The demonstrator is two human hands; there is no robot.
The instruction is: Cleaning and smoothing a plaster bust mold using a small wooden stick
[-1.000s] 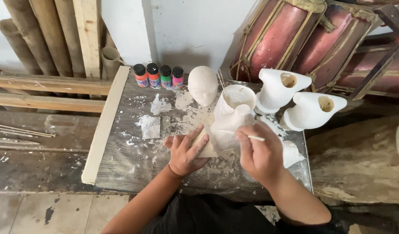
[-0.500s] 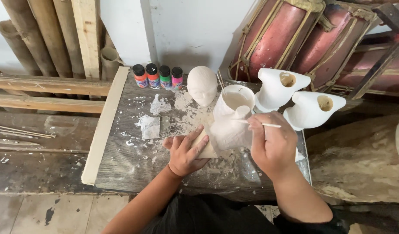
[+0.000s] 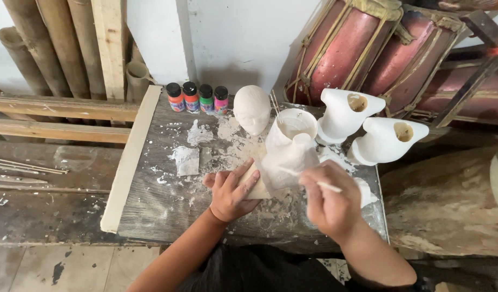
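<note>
A white plaster bust (image 3: pixel 289 162) is worked on at a dusty wooden table (image 3: pixel 151 200)

The bust is steadied near the table's middle by the left hand (image 3: pixel 230 192), laid flat with fingers spread against its base. A thin stick (image 3: pixel 319 183) is pinched in the right hand (image 3: pixel 330 203), its tip set on the bust. Behind stand a white cup (image 3: pixel 296 125), a white head (image 3: pixel 252 108), four paint bottles (image 3: pixel 198 98) and two white hollow busts (image 3: pixel 368 127)
</note>
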